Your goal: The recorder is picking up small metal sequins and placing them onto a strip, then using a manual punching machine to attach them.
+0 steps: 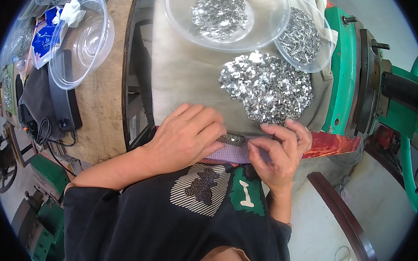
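A short, dark metal strip of links (231, 138), like a piece of watch band, lies between my two hands, close to my body. My left hand (190, 134) pinches its left end between thumb and fingers. At the strip's right end is my right hand (282, 152), thumb and index finger drawn together and the other fingers bent; anything in that pinch is too small to make out. Just beyond my hands, a heap of small shiny metal pieces (270, 87) is spread on a beige cloth (182, 80).
A large clear bowl (175, 23) with flat metal bits and a smaller clear bowl (326, 60) with thin metal pins stand beyond the heap. Green machinery (341, 76) borders the right. On the wooden table (102, 122) at left are clear tubs (84, 47) and a black power adapter (68, 102).
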The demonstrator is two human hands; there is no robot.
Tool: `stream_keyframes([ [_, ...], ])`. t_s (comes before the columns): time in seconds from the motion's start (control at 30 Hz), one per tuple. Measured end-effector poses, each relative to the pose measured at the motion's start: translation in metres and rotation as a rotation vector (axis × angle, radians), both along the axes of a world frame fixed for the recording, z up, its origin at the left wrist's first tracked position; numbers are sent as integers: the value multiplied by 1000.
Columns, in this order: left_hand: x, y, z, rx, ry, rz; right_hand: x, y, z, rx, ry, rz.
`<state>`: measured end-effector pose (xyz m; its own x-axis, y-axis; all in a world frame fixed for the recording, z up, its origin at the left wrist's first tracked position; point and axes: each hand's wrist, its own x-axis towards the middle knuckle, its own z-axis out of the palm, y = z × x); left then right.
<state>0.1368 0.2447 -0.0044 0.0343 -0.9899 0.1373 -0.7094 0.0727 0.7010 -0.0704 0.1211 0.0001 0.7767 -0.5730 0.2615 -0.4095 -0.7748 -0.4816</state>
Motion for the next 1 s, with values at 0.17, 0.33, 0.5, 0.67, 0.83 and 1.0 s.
stream_keyframes([
  [0.17,0,1,-2,-20,-4,1,-5,7,-4,21,96,57],
  [0.33,1,1,-2,-47,-66,-30,-4,11,-5,-80,95,65],
  [0.5,-2,0,0,-89,-133,-70,-4,10,-1,-115,116,72],
  [0.67,-2,-1,-1,-106,-141,-82,-5,10,0,-22,138,48],
  [0.83,2,-3,2,-40,-44,-39,-3,12,-3,-49,109,44],
  [1.0,10,-11,0,-61,-53,71,-4,10,-3,-26,101,52],
])
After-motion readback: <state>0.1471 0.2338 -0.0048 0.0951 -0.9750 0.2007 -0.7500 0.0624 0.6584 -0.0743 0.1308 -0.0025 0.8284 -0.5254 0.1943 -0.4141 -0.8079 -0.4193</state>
